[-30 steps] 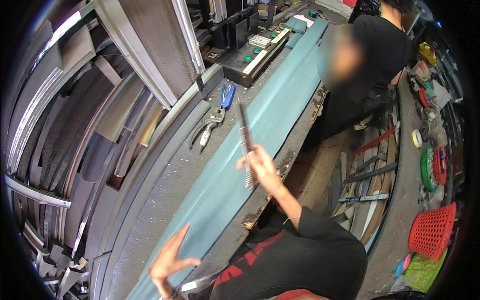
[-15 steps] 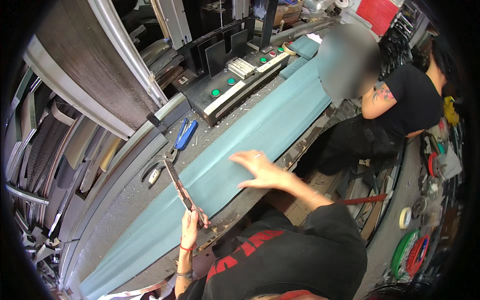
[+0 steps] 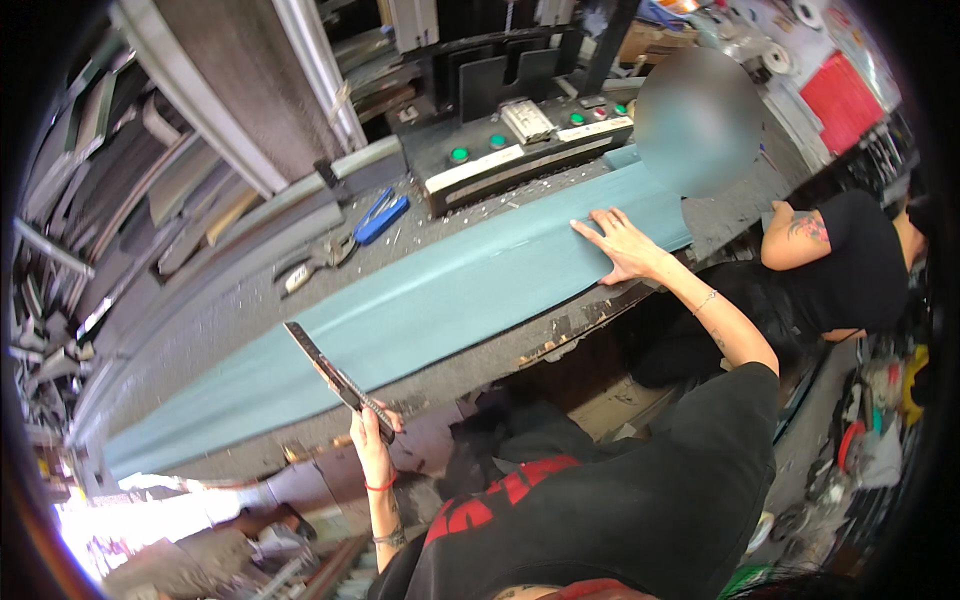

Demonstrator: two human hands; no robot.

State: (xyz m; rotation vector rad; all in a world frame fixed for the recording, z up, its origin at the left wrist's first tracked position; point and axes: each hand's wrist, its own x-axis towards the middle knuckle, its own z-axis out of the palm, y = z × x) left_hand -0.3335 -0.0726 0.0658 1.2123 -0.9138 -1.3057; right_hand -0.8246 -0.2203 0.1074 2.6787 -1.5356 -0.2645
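Observation:
A long, pale teal strip (image 3: 450,290) lies across the bench and tapers toward the far left. My right hand (image 3: 625,248) rests on its near edge toward the right end, fingers spread and holding nothing. In my left hand (image 3: 374,438) is a snap-off utility knife (image 3: 335,380), its long blade pointing up and left. The blade passes over the strip in view, but I cannot tell whether it touches. My left fingers are wrapped around the knife's dark, ridged handle.
A blue stapler (image 3: 382,218) and dark-handled pliers (image 3: 318,262) lie beyond the strip. Behind them stands a black machine base (image 3: 540,150) with green buttons. A co-worker in black (image 3: 850,260) is at the right. Profile offcuts (image 3: 150,190) are stacked at left.
My right hand has moved right along the strip and now lies at its near edge. The knife stays in my left hand. The whole view has turned and shifted.

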